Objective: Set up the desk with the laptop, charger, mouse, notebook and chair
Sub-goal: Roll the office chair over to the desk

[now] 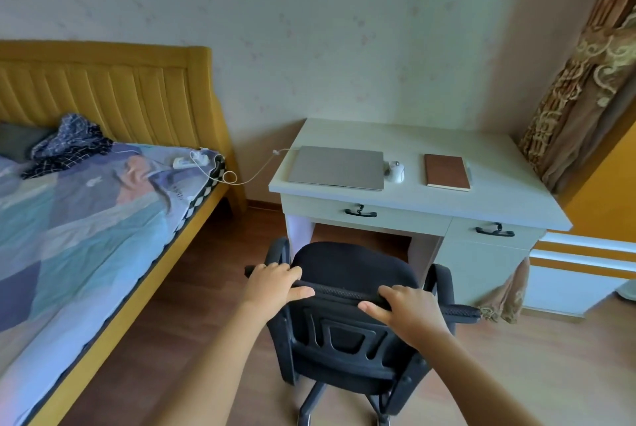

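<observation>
1. bench (pixel 481 205) stands against the wall; most of the setup reads as done.
2. laptop (pixel 336 167) lies closed near the bench's left edge, toward the front.
3. charger cable (pixel 254 175) runs off the left edge from the laptop's back left corner and loops over to a white power strip (pixel 189 161) on the bed (pixel 86 219); looks plugged in, though the plug end is too small to confirm.
4. mouse (pixel 396 171) sits just beside the laptop's right side.
5. notebook (pixel 446 172), brown cover, closed, lies right of the mouse, apart from it.
6. chair (pixel 358 315) is on the floor in front of the bench, seat facing the knee space, not yet tucked in.
7. left hand (pixel 275 282) and right hand (pixel 406 305) each grip the top of the backrest, fingers curled over it, thumbs behind.
8. judgement: only the chair push-in remains.
</observation>
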